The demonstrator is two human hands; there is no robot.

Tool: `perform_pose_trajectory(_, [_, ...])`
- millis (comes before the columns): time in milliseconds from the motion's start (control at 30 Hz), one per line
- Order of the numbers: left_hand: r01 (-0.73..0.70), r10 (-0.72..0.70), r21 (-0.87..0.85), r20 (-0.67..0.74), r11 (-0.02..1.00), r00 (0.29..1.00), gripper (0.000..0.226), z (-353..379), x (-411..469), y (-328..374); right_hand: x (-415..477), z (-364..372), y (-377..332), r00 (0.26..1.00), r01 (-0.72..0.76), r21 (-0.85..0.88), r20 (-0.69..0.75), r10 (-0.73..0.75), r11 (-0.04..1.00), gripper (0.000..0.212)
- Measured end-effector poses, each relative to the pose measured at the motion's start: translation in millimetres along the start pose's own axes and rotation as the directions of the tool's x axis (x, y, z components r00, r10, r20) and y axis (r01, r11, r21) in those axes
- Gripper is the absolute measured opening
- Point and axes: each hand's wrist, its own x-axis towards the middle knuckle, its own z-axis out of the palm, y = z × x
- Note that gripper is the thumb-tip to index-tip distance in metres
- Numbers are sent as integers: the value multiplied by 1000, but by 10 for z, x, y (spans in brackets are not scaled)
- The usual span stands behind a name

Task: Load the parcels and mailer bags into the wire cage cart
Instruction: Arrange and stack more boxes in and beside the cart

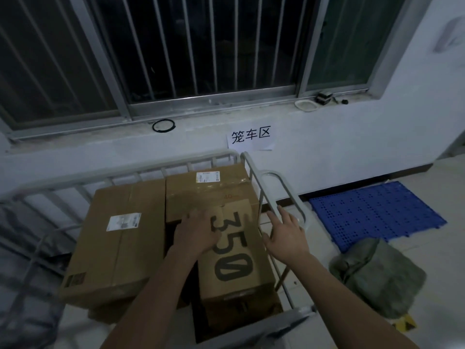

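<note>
white wall [327, 137], wire cart [254, 175], rect cardboard box [234, 250]

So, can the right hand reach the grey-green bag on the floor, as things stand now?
Probably yes. The right hand is open and holds nothing, and the grey-green bag lies on the floor outside the cart's side rail, on the same side. Nothing shows between them.
</note>
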Motion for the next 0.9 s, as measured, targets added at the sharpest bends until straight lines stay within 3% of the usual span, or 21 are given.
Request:
perform_pose_trajectory(233, [70, -71, -19, -65, 997, 995, 62, 290, -70, 949, 98, -309, 873, 996, 88, 19, -10, -88, 996, 67])
perform_pose_trajectory(467, [149, -147, 57, -32, 987, 989, 68, 676, -207, 1909, -54, -436, 1733, 984, 168, 96, 41, -173, 981, 62])
perform_pose_trajectory(900, [142, -140, 75, -31, 987, 990, 42, 811, -111, 2359, -23, -541, 2177, 989, 127, 59, 66, -131, 990, 64])
